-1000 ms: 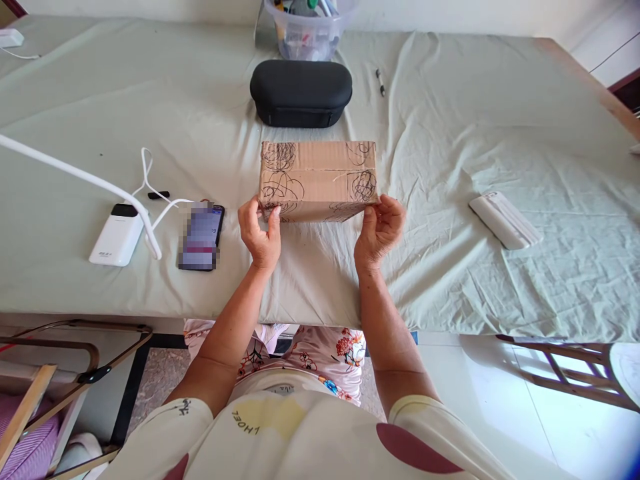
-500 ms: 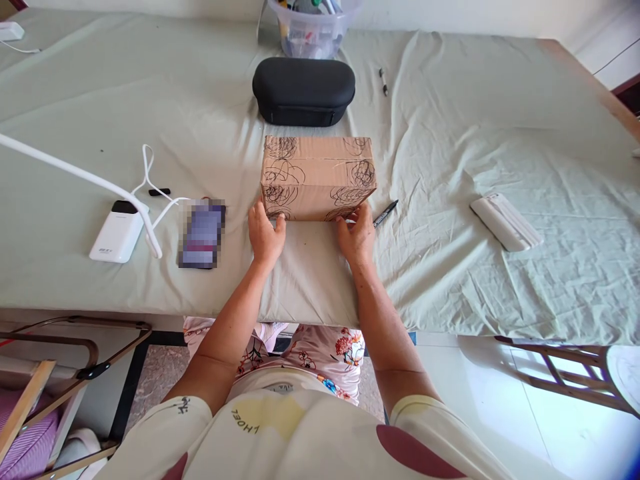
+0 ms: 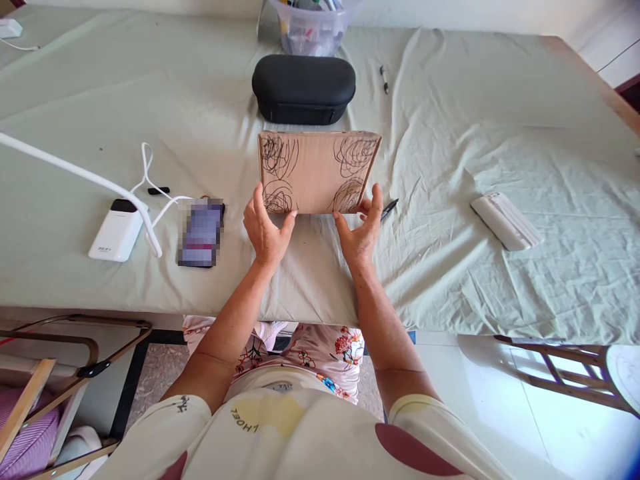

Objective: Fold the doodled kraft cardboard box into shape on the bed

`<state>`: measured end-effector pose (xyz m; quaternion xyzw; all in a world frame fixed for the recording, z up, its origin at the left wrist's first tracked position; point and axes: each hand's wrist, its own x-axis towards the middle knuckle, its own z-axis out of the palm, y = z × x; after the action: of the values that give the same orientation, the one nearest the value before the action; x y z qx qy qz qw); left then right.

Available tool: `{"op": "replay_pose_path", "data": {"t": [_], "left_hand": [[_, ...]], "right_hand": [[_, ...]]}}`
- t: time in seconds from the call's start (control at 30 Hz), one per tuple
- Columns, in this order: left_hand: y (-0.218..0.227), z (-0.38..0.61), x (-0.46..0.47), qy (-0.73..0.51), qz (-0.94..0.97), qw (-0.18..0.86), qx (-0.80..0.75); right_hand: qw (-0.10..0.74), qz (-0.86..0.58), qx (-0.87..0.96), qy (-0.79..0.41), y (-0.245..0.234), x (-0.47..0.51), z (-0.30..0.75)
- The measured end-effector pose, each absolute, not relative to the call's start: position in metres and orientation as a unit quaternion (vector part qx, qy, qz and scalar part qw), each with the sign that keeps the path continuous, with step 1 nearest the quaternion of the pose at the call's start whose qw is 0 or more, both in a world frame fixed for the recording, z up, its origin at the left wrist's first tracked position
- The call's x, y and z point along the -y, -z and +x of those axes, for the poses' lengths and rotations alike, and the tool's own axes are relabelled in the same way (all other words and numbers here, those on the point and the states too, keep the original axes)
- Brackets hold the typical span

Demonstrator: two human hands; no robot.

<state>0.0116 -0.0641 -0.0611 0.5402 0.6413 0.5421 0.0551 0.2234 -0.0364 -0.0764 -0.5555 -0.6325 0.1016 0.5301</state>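
- Two bare hands hold one cardboard box [image 3: 320, 167] between them, directly ahead of the wearer; its broad face, with black scribbles near the four corners, is turned toward the wearer.
- The left hand [image 3: 267, 237] grips the box's lower left corner, thumb at the bottom edge and fingers along the side.
- The right hand [image 3: 361, 237] grips the lower right corner in much the same way, its fingertips partly hidden by the box.
- Whether the box's underside touches the green cloth [image 3: 440, 280] cannot be told.
- Just beside the right hand's fingers, on its right, lies a black marker [image 3: 389, 209], partly hidden.
- Well to the right of that hand lies a pale, rounded device [image 3: 506, 221].
- Near the left hand, on its left, lies a phone [image 3: 201, 233] with a blurred screen; farther left, a white power bank [image 3: 115, 233] with a black end.
- Beyond both hands and the box sit a black case [image 3: 304, 90], then a clear plastic tub [image 3: 313, 33]; a pen [image 3: 384, 79] lies right of the case.
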Motion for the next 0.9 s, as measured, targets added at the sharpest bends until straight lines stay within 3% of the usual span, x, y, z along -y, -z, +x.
{"op": "replay_pose_path", "data": {"t": [0.3,0.6,0.9], "left_hand": [[0.059,0.024,0.069,-0.520,0.553,0.068,-0.647],[0.062,0.015,0.065,-0.530,0.564,0.072,-0.629],[0.064,0.018,0.064,-0.538,0.616,0.037,-0.575]], "right_hand": [[0.520,-0.530,0.669,-0.013,0.070,0.042,0.212],[0.567,-0.518,0.636,-0.066,0.070,0.041,0.216],[0.614,-0.394,0.664,-0.165,0.054,0.055,0.197]]}}
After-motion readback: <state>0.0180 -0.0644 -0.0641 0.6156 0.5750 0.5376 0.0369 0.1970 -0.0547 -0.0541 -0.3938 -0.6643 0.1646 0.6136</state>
